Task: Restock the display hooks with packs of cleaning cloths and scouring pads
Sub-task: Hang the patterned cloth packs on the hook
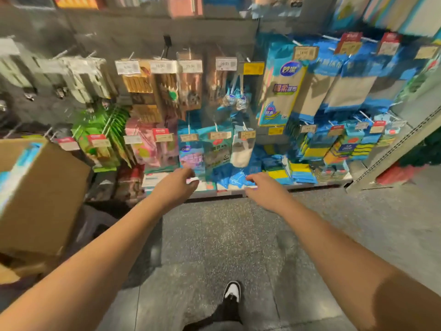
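Head view, blurred by motion: both arms stretched toward the bottom shelf (298, 186) of a shop display, left hand (177, 185) and right hand (263, 186) side by side just in front of its edge. Left hand loosely curled near a white strip at the shelf lip; whether pinching it or bare cannot be told. Right hand with fingers extended toward the blue packs (235, 175) heaped flat on the shelf, apparently holding nothing, though the smear leaves doubt. Step judged to be the pick-up: reaching for loose packs before hanging them. Next move likely calls for gripping one pack by its top edge, lifting it above the shelf and lining its hang-hole up with a hook (216, 126) in the row directly over the heap. Hung packs above the shelf with long axis vertical, faces outward; heaped ones lying flat, headers pointing various ways, not readable here. Yellow scouring pads (278, 174) stacked to the right along the same shelf; cardboard box (35, 197) well left of it.
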`<state>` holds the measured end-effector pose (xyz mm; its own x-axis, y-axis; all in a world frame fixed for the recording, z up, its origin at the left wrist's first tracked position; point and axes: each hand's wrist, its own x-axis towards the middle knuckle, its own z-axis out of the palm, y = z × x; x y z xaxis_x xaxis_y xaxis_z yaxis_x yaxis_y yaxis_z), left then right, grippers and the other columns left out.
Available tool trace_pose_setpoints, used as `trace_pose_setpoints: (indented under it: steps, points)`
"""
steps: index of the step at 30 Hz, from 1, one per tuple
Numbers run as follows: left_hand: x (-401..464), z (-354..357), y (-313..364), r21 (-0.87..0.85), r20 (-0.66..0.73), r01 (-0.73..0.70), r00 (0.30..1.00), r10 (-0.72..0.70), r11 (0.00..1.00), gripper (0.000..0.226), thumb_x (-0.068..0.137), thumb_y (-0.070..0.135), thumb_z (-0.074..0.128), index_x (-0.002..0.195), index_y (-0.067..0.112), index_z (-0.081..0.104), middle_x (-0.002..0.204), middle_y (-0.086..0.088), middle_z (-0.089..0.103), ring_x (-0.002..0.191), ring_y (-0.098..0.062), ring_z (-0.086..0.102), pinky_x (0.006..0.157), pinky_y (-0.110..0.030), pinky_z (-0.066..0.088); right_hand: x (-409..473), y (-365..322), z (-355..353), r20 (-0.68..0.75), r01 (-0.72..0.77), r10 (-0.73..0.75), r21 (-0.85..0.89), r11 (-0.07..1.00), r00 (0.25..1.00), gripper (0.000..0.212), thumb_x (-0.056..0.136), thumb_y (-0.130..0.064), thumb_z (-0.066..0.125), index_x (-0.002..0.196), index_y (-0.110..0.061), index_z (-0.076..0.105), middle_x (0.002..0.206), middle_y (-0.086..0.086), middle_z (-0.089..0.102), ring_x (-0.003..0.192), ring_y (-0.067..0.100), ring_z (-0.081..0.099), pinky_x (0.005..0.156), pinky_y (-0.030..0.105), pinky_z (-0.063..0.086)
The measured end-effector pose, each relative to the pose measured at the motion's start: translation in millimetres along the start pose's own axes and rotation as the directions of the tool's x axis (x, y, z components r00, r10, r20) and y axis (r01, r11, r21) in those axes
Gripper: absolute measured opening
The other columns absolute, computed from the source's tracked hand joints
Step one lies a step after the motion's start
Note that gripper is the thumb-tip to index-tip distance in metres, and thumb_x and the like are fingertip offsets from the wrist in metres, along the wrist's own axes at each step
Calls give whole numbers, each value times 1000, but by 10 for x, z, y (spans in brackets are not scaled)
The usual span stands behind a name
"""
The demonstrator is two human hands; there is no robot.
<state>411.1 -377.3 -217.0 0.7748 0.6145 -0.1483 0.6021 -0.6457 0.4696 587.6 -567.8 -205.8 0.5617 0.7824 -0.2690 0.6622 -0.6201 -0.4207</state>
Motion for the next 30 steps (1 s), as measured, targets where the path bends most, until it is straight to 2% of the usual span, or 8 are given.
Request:
trace_pose_setpoints:
  steps: [4, 7, 10, 13, 18, 23, 27, 30]
  points:
    - [-892, 226, -664, 4, 57, 78, 995, -78, 997, 28, 99, 31, 55, 117, 12, 64, 122, -10, 66, 108, -29, 62, 87, -37, 48, -559, -460, 789, 48, 3, -4, 31, 1000, 999, 45, 100, -29, 51, 143, -14, 49, 145, 9, 46, 128, 26, 49, 100, 30, 39]
    - [-1581, 286, -1084, 7, 99, 125, 987, -125, 992, 31, 99, 34, 56, 121, 13, 63, 123, -6, 64, 106, -24, 62, 88, -36, 48, -1010, -768, 1338, 101, 4, -7, 24, 1000, 995, 44, 101, -29, 51, 141, -12, 50, 143, 11, 49, 126, 27, 51, 100, 30, 39]
    - [-2125, 165, -1501, 21, 144, 161, 976, -162, 987, 24, 99, 35, 57, 115, 18, 64, 117, -1, 64, 97, -16, 60, 87, -35, 51, -1397, -1170, 1749, 192, -30, 17, 67, 997, 981, 46, 101, -32, 51, 143, -12, 49, 144, 10, 48, 129, 26, 49, 105, 33, 38]
    - [-2477, -45, -1904, 14, 128, 172, 977, -172, 985, 26, 100, 35, 54, 113, 16, 66, 113, -1, 65, 98, -20, 63, 87, -41, 54, -1611, -1630, 2047, 220, -8, -7, 67, 998, 975, 50, 100, -36, 51, 145, -15, 47, 146, 8, 46, 128, 25, 50, 107, 36, 41]
    - [-2803, -374, -2678, -13, 92, 179, 980, -177, 984, 18, 102, 36, 51, 106, 23, 63, 102, 5, 62, 94, -17, 62, 68, -31, 43, -1672, -2482, 2480, 245, 39, -49, 44, 998, 968, 49, 101, -37, 50, 146, -17, 46, 148, 5, 44, 131, 22, 49, 107, 36, 40]
    - [-3005, -878, -3678, -79, 47, 191, 981, -187, 978, 27, 103, 32, 52, 121, 16, 63, 117, -1, 61, 106, -20, 59, 87, -37, 50, -1414, -3594, 2977, 259, 58, -65, 34, 998, 964, 48, 101, -36, 49, 146, -18, 46, 149, 5, 44, 133, 23, 46, 109, 36, 38]
    - [-3058, -1429, -4584, -130, 11, 229, 973, -229, 965, 23, 103, 30, 51, 115, 14, 63, 114, -4, 61, 105, -23, 59, 90, -42, 51, -1131, -4583, 3409, 247, 58, -74, 70, 996, 966, 48, 101, -37, 49, 145, -19, 46, 146, 4, 45, 130, 22, 48, 105, 35, 40]
    - [-3066, -1805, -5142, -124, -8, 263, 964, -266, 957, 26, 103, 30, 51, 118, 13, 64, 116, -3, 64, 101, -20, 59, 87, -38, 51, -940, -5218, 3629, 247, 50, -70, 86, 995, 967, 48, 100, -38, 51, 145, -19, 47, 144, 4, 47, 127, 23, 51, 101, 34, 42]
